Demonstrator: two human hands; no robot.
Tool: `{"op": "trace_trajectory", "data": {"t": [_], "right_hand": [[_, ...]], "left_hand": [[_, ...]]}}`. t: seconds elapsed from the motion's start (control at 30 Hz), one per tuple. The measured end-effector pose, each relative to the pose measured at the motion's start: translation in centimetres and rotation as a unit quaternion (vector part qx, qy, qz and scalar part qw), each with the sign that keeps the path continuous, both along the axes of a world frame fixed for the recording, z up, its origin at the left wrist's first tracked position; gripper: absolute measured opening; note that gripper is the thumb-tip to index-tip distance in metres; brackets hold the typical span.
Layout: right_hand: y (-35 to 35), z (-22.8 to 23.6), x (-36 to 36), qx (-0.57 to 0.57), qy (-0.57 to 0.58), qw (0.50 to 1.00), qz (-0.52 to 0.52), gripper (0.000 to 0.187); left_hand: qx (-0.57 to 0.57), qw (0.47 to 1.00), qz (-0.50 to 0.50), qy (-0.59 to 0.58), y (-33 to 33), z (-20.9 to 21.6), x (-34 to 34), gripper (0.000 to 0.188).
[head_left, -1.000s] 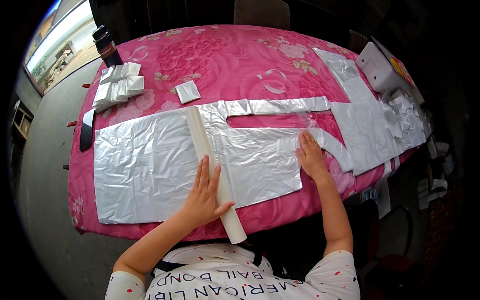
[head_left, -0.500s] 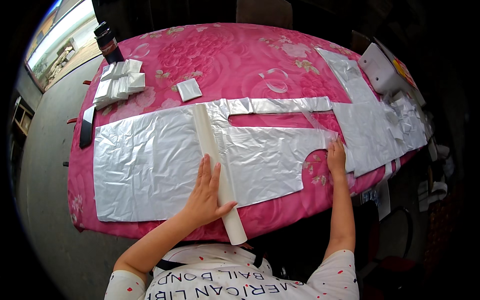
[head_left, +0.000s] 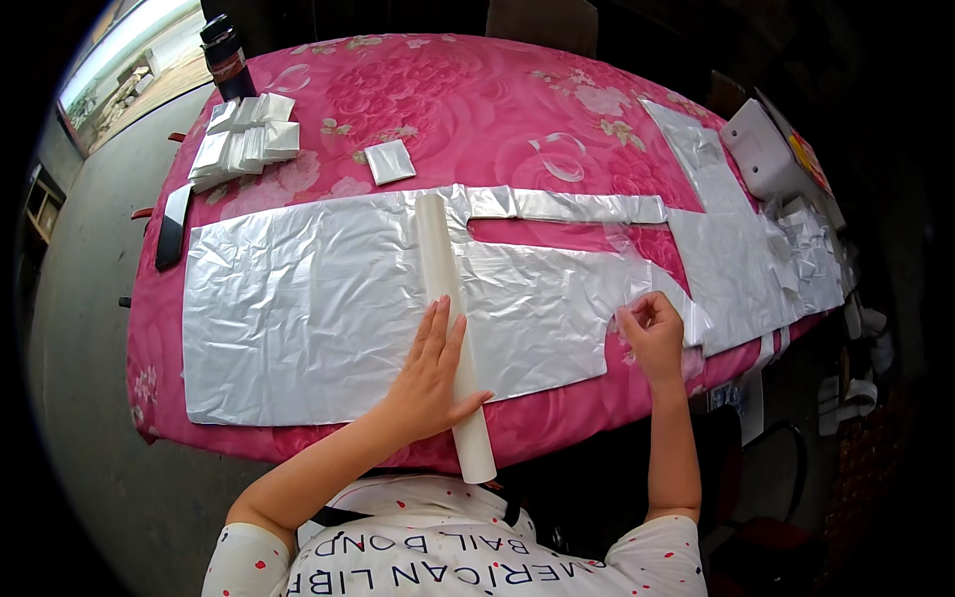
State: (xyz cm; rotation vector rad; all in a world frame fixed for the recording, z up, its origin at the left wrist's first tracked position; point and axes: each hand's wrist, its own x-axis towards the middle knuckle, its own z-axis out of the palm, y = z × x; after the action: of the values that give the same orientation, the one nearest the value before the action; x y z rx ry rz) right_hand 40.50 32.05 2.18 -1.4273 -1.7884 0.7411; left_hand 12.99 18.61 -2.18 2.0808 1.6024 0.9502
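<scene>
A thin silvery-white plastic sheet, shaped like an apron with a long strap along its far side, lies spread across the table. Over its middle rests a white tube, pointing from the far edge toward me. My left hand lies on the tube's near half, fingers stretched out and thumb on its right side. To the right, my right hand is closed in a pinch at the sheet's curved right end, where the plastic is creased and partly lifted. The fingertips appear to hold its edge.
Stacks of folded white packets, a dark bottle and a phone stand or lie at the left. One packet lies beyond the sheet. More plastic sheets and a white container occupy the right side of the pink floral tablecloth.
My right hand has moved toward me and slightly left, with its fingers curled into a pinch, and the plastic there has shifted. The left hand remains on the tube. The whole view has shifted slightly.
</scene>
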Motion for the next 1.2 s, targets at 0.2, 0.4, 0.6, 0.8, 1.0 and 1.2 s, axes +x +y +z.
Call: {"op": "trace_trajectory", "data": {"t": [0.2,0.4,0.6,0.8,1.0,1.2], "right_hand": [[-10.0,0.9,-11.3,-0.033,0.03,0.93,0.364,0.027],[-14.0,1.0,-11.6,0.085,-0.04,0.94,0.327,0.038],[-15.8,0.4,-9.3,-0.053,-0.299,0.938,0.168,0.053],[-16.0,-0.9,-9.2,-0.274,-0.218,0.919,0.181,0.046],[-15.9,-0.6,-8.7,-0.289,-0.222,0.916,0.167,0.044],[-16.1,-0.6,-8.8,-0.291,-0.204,0.917,0.183,0.043]], "left_hand": [[-0.328,0.78,0.006,-0.532,-0.6,3.3,-0.1,0.04],[-0.343,0.791,0.101,-0.496,-2.9,2.3,-9.8,0.024],[-0.381,0.789,0.238,-0.419,-6.9,3.0,-20.8,0.027],[-0.409,0.783,0.244,-0.401,-8.2,3.3,-24.8,0.029],[-0.4,0.816,0.277,-0.312,-8.0,4.2,-27.1,0.023],[-0.103,0.951,0.28,0.074,-6.4,3.8,-25.1,0.029]]}}
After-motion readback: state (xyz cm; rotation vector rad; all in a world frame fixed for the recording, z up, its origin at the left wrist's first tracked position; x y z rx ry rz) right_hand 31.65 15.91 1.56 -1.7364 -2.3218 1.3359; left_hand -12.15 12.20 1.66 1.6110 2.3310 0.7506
